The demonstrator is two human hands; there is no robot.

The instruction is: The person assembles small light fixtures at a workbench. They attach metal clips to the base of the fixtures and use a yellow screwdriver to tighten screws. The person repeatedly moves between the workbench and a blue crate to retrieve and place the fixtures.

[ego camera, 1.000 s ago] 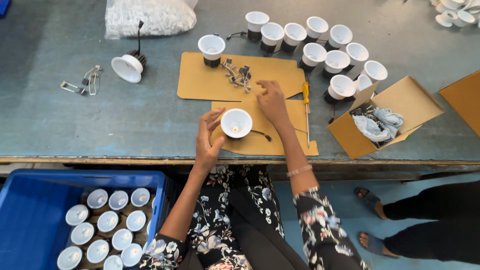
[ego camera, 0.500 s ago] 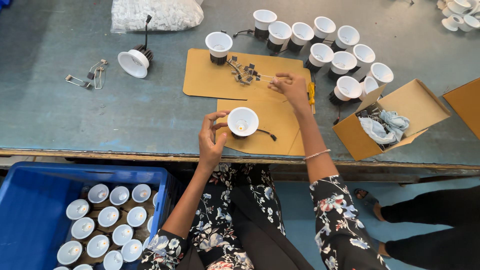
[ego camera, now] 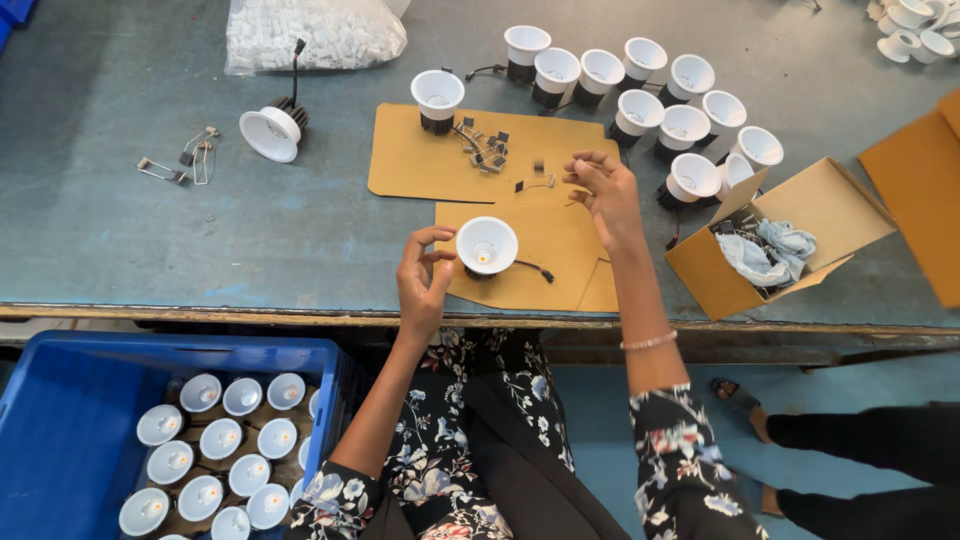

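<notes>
A brown card [ego camera: 560,250] lies on the grey bench [ego camera: 150,230]; on the card stands a white lamp [ego camera: 486,246]. The left hand [ego camera: 422,285] touches the lamp's rim with half-curled fingers; the right hand [ego camera: 606,196] pinches a small clip [ego camera: 537,184], fingers loosely bent.

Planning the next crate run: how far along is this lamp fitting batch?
Looks done: white lamps fill about half the blue crate. In hand: the left hand steadies one lamp on the cardboard sheet; the right hand hovers by the small clips. Left: about a dozen lamps wait in rows beyond.
</notes>
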